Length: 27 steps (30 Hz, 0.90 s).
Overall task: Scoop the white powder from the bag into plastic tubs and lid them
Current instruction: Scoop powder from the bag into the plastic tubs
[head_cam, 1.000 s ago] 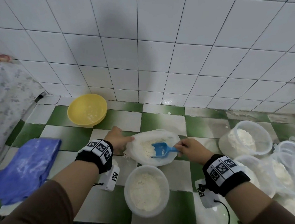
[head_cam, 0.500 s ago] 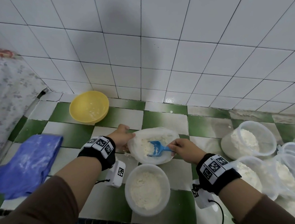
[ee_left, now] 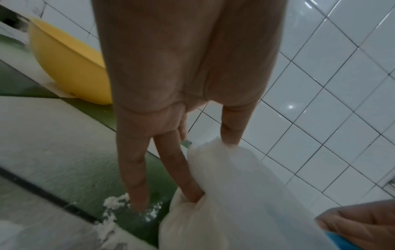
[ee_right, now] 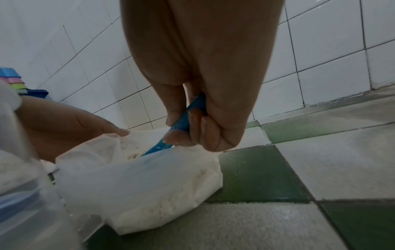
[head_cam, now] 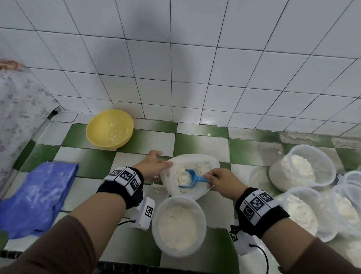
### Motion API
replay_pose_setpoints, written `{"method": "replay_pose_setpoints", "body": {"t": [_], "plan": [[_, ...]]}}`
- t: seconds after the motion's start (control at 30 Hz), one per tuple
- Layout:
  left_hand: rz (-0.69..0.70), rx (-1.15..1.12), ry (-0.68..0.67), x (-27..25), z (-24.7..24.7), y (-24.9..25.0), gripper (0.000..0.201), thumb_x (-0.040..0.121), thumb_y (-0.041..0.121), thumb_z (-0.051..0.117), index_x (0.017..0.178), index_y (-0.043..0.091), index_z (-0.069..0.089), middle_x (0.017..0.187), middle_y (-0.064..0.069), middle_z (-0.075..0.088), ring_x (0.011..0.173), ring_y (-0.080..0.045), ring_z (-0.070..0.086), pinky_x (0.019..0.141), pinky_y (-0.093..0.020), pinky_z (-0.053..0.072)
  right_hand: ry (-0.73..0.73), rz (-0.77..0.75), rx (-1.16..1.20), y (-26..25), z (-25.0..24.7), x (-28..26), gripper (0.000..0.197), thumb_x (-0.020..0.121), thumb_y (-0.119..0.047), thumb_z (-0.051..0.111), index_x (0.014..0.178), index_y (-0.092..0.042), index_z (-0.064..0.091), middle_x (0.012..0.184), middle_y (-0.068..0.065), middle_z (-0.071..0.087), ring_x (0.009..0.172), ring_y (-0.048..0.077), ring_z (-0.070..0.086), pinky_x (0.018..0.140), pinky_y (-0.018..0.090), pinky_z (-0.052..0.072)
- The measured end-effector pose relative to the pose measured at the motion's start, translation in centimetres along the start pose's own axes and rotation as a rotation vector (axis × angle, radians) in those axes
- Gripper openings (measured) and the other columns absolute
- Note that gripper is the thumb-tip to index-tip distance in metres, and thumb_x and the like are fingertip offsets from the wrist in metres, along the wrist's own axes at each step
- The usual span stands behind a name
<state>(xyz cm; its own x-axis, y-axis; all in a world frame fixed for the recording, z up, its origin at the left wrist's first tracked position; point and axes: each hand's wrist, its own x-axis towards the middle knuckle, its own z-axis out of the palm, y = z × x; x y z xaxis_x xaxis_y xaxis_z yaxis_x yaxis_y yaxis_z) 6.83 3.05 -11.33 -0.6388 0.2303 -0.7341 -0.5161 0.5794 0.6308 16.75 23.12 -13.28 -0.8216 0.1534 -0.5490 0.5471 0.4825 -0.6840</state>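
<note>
A white plastic bag (head_cam: 205,165) of powder lies open on the green-and-white tiled counter. My left hand (head_cam: 153,163) pinches its left rim (ee_left: 213,152) between thumb and fingers and holds the mouth open. My right hand (head_cam: 222,179) grips the handle of a blue scoop (head_cam: 191,179), whose bowl sits inside the bag heaped with powder. In the right wrist view the fingers curl round the blue handle (ee_right: 188,116). A clear tub (head_cam: 179,224) partly filled with powder stands just in front of the bag.
A yellow bowl (head_cam: 109,128) sits at the back left by the tiled wall. A blue cloth (head_cam: 34,196) lies at the left. Filled tubs (head_cam: 302,168) and loose lids (head_cam: 357,186) crowd the right side. Spilled powder (ee_left: 115,204) dots the counter beside the bag.
The scoop dug down into the bag's powder and now sits loaded, tilted up. My left hand kept hold of the rim.
</note>
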Motion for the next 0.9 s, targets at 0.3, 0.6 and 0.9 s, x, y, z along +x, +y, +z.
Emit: {"method": "replay_pose_setpoints", "body": {"t": [0.3,0.6,0.9], "plan": [[0.063,-0.029,0.053,-1.8,-0.3,-1.0,0.065,0.086,0.021,0.07,0.138,0.015,0.033,0.126,-0.005,0.047,0.089,-0.017,0.057,0.081,-0.038,0.05,0.113,-0.045,0.035,-0.2,-1.7,-2.3,0.019,0.096,-0.016,0.049,0.091,-0.006,0.064,0.065,-0.005,0.058,0.055,0.007,0.041,0.043,0.007,0.033],[0.102,-0.079,0.068,-3.6,0.2,-2.5,0.064,0.087,0.014,0.068,0.14,0.012,0.033,0.138,-0.011,0.046,0.112,-0.029,0.057,0.09,-0.043,0.053,0.111,-0.14,0.236,-1.2,-4.7,-7.3,0.021,0.096,-0.023,0.051,0.083,-0.016,0.066,0.066,-0.004,0.061,0.055,0.009,0.035,0.056,0.022,0.03],[0.127,-0.188,0.057,-4.5,0.7,-3.2,0.052,0.093,0.008,0.058,0.139,0.013,0.034,0.134,-0.008,0.049,0.087,-0.022,0.062,0.09,-0.047,0.053,-0.069,-0.217,0.185,-2.3,-5.4,-11.6,0.022,0.095,-0.019,0.051,0.098,-0.005,0.068,0.059,-0.008,0.061,0.05,0.004,0.038,0.054,0.018,0.03]]}}
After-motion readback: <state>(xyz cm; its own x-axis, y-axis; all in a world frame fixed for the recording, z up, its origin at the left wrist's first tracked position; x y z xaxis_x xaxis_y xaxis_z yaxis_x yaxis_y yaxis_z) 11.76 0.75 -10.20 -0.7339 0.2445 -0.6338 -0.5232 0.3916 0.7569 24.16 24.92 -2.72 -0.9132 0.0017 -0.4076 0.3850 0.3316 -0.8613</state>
